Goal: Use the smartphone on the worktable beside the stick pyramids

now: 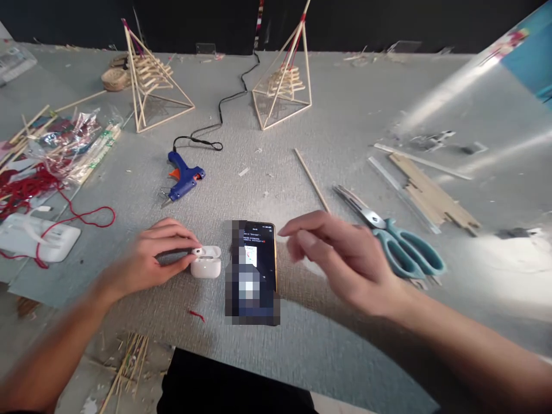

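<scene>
Closest in, at the counter's front edge, lies a loose scatter of thin pale bamboo splints (125, 362), and a little further in a short scrap of red thread (196, 315). Beyond that, a black smartphone with a gold rim (264, 253) lies flat on the grey textured counter (345, 132), its screen lit.

Just left of the smartphone and almost touching it sits a small white glossy earbud case (207, 263). The left hand (149, 259) rests on the counter, with its thumb and forefinger closed on the case's left side near the lid. The right hand (345, 261) hovers to the right of the smartphone, blurred, with its fingers loosely spread and holding nothing.

Partly hidden behind the right hand lies a pair of teal-handled steel scissors (407, 250), blades pointing away to the left. At the far left are a white moulded plastic tray (26, 236) and a tangle of red cord (21, 190).

Further back lie a blue hot-glue gun with an orange trigger (184, 175), a single long wooden stick (311, 179) and a stack of flat wooden slats (431, 195). The gun's black cable (224, 106) runs off toward the far edge. Farthest stand two pyramid frames of thin wooden sticks, one on the left (149, 86) and one at centre (284, 83), with a ball of tan twine (114, 79) beside the left one.
</scene>
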Demonstrator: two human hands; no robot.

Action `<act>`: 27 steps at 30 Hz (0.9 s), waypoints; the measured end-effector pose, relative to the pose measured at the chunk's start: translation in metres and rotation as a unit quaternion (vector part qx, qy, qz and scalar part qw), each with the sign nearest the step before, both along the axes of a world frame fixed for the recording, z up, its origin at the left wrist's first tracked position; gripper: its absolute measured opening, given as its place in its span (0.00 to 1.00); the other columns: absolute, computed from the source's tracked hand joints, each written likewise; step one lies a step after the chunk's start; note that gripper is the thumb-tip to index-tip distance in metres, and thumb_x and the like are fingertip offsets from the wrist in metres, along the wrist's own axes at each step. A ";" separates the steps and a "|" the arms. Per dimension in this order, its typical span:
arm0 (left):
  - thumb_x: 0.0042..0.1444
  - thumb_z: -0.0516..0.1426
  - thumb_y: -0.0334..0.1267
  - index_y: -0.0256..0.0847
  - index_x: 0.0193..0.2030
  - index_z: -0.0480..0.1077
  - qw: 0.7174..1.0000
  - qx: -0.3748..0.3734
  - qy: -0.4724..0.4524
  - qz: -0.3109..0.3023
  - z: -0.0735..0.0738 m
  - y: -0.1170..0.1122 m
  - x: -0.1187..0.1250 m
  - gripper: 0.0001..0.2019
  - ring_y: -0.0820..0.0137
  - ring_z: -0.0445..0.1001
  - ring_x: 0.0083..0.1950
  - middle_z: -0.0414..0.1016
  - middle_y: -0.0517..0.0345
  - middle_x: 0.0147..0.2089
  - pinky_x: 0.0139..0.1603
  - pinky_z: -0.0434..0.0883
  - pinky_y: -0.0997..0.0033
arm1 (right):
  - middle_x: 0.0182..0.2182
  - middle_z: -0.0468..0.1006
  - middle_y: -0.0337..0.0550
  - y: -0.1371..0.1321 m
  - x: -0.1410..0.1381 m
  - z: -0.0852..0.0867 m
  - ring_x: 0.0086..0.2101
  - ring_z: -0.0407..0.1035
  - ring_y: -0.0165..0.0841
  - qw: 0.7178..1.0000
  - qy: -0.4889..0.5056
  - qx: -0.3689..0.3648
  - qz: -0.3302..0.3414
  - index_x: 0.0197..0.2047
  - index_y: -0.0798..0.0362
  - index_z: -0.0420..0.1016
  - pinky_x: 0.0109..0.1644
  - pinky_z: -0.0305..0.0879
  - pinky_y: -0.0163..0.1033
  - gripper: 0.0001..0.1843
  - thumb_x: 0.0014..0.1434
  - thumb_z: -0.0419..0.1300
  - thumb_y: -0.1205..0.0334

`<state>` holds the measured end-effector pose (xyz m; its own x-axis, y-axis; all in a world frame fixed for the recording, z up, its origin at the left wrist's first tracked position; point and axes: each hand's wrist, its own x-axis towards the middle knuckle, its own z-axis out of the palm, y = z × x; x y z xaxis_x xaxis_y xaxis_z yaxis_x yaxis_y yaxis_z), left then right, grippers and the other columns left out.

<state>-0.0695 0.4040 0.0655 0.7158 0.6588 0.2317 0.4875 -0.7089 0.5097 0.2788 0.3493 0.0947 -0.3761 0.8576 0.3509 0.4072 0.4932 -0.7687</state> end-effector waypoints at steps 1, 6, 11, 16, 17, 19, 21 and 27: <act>0.66 0.60 0.36 0.46 0.50 0.79 1.000 0.002 -0.001 -0.004 0.000 0.000 0.000 0.09 0.64 0.77 0.53 0.81 0.53 0.50 0.55 0.76 0.58 | 0.32 0.77 0.40 0.008 -0.004 -0.008 0.31 0.74 0.32 1.000 -0.008 -0.004 0.001 0.53 0.50 0.72 0.34 0.71 0.38 0.11 0.75 0.50 0.62; 0.63 0.61 0.38 0.47 0.57 0.76 0.999 0.002 0.009 -0.032 0.002 -0.002 0.000 0.15 0.59 0.74 0.59 0.79 0.51 0.58 0.60 0.75 0.52 | 0.47 0.79 0.50 0.028 -0.008 -0.032 0.46 0.73 0.42 0.990 -0.114 0.074 0.023 0.58 0.51 0.72 0.50 0.73 0.51 0.15 0.72 0.51 0.62; 0.57 0.67 0.49 0.44 0.68 0.66 0.998 0.008 0.053 -0.032 0.001 -0.013 0.010 0.34 0.54 0.73 0.62 0.77 0.47 0.61 0.63 0.73 0.49 | 0.59 0.72 0.56 0.032 -0.011 -0.046 0.56 0.67 0.48 0.972 -0.215 0.088 0.038 0.66 0.54 0.68 0.60 0.68 0.58 0.23 0.72 0.53 0.55; 0.60 0.66 0.43 0.45 0.69 0.65 0.996 0.061 0.056 -0.021 -0.010 -0.018 0.015 0.32 0.56 0.75 0.61 0.78 0.48 0.60 0.62 0.74 0.52 | 0.66 0.64 0.57 0.032 -0.019 -0.052 0.61 0.60 0.52 0.965 -0.244 0.090 0.030 0.67 0.51 0.70 0.61 0.67 0.62 0.26 0.72 0.54 0.49; 0.61 0.66 0.42 0.46 0.69 0.65 0.996 0.071 0.049 -0.018 -0.012 -0.018 0.014 0.31 0.56 0.76 0.60 0.78 0.48 0.60 0.62 0.74 0.53 | 0.68 0.63 0.55 0.031 -0.020 -0.049 0.63 0.58 0.53 0.964 -0.241 0.101 0.040 0.64 0.50 0.73 0.62 0.66 0.63 0.24 0.72 0.53 0.50; 0.61 0.66 0.40 0.47 0.69 0.65 0.995 0.087 0.033 -0.018 -0.015 -0.015 0.013 0.30 0.57 0.77 0.59 0.79 0.50 0.59 0.61 0.75 0.54 | 0.70 0.61 0.52 0.030 -0.018 -0.040 0.65 0.56 0.52 0.963 -0.225 0.131 0.070 0.59 0.49 0.78 0.63 0.64 0.63 0.21 0.73 0.51 0.52; 0.61 0.66 0.40 0.47 0.69 0.65 0.995 0.099 0.020 -0.020 -0.017 -0.012 0.011 0.30 0.58 0.78 0.59 0.79 0.51 0.60 0.60 0.76 0.55 | 0.69 0.61 0.49 0.027 -0.012 -0.032 0.65 0.57 0.51 0.964 -0.202 0.153 0.081 0.57 0.47 0.79 0.64 0.63 0.64 0.21 0.73 0.49 0.53; 0.61 0.66 0.40 0.49 0.70 0.64 0.992 0.123 0.007 -0.022 -0.017 -0.010 0.014 0.31 0.61 0.78 0.59 0.78 0.54 0.61 0.59 0.76 0.58 | 0.65 0.66 0.48 0.008 0.011 -0.049 0.62 0.62 0.48 0.978 -0.147 0.143 0.035 0.62 0.45 0.72 0.63 0.63 0.62 0.21 0.72 0.46 0.61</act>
